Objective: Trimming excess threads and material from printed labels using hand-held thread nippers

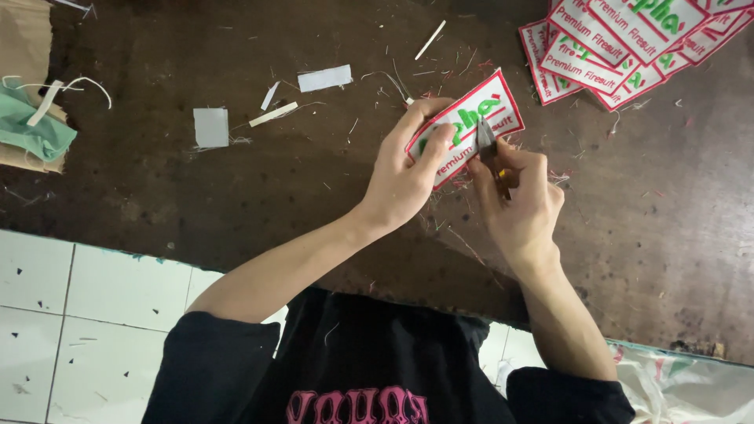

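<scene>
My left hand (408, 169) grips a white rectangular embroidered patch (481, 110) with a red border and green and red lettering, thumb pressed on its face, fingers curled over its upper left edge. My right hand (520, 200) holds small thread snips (488, 145), whose metal blades rest on the lower middle of the patch. Both hands hover just above a dark brown worktable (236, 188). Red and pale thread clippings lie scattered around the patch.
A pile of several matching patches (620, 43) lies at the table's far right. Small white fabric scraps (210, 126) and strips (323, 78) sit at the upper left centre. Green cloth (27, 129) lies at the left edge. White tiled floor (71, 314) shows below the table.
</scene>
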